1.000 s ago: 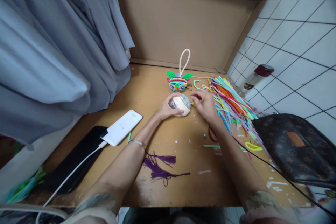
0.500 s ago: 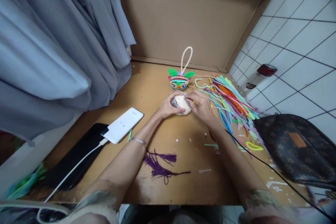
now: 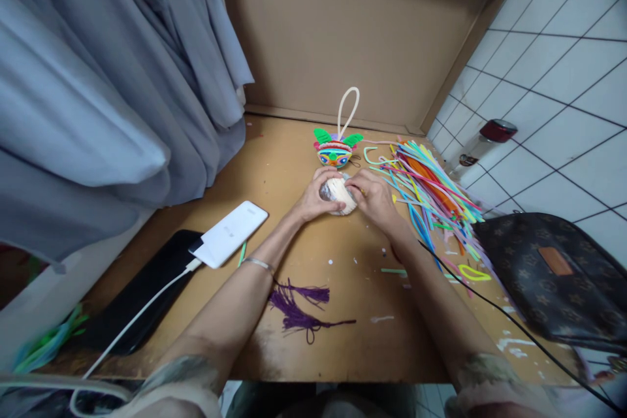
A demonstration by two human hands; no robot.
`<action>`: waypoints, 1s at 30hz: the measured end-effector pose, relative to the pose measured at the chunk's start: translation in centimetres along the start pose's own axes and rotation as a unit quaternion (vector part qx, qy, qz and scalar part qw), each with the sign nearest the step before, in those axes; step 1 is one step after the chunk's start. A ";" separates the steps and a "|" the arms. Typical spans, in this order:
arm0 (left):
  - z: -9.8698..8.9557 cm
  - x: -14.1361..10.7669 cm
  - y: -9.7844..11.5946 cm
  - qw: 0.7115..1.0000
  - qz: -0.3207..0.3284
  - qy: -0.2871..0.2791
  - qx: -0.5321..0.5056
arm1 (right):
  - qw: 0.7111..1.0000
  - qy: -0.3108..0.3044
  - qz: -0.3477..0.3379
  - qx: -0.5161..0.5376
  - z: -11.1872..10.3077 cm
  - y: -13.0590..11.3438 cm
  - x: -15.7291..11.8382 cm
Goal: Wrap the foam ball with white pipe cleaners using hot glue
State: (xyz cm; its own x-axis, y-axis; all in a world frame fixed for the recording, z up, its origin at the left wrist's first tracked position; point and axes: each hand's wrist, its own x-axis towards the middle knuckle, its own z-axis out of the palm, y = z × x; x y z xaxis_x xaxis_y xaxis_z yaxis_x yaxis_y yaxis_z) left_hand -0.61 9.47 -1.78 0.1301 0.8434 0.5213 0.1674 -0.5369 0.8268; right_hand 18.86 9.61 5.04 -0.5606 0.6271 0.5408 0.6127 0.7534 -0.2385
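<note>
Head view. The left hand (image 3: 315, 198) grasps a pale, round wrapped ball (image 3: 337, 193), its thumb below and fingers above. The right hand (image 3: 376, 198) has its fingers drawn together against the ball's right side; what lies between them is too small to tell. The ball is above the middle of a tan wooden table (image 3: 304, 249), just in front of a multicoloured animal-head ornament (image 3: 335, 155) with green ears and a white loop. To the right lie multicoloured fuzzy craft stems (image 3: 431, 186) and a dark brown patterned bag (image 3: 553, 281); to the left, a white phone (image 3: 230, 235) partly covers a flat black object (image 3: 142, 300). Purple thread tassels (image 3: 300, 312) lie near the front edge, between the forearms. Small white scraps dot the surface. Boundaries: brown cardboard panel (image 3: 343, 32) behind, white tiled wall (image 3: 553, 91) at right, grey-blue hanging cloth (image 3: 112, 78) at left. A clear bottle with a dark red cap (image 3: 484, 141) is near the wall.
</note>
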 end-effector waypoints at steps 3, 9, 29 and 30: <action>-0.1 -0.1 0.4 1.000 0.005 -0.006 0.018 | 1.000 -0.001 0.003 0.009 0.1 0.1 0.0; 0.0 -0.1 0.9 0.999 0.036 -0.011 0.039 | 1.000 -0.006 -0.008 0.009 0.1 0.2 0.0; 0.5 -0.7 0.8 0.983 0.060 -0.019 0.174 | 0.999 0.016 0.014 -0.032 0.5 -0.9 -0.4; 0.6 -0.7 0.7 0.981 0.066 -0.018 0.181 | 0.999 0.017 0.019 -0.028 0.6 -0.9 -0.4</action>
State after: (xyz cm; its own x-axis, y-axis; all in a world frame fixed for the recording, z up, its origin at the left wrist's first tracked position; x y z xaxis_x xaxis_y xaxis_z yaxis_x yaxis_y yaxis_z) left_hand 0.01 8.48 -1.75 0.2081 0.7680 0.6057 0.4811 -0.6196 0.6202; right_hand 18.17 8.86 4.53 -0.5178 0.6474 0.5593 0.6636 0.7165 -0.2149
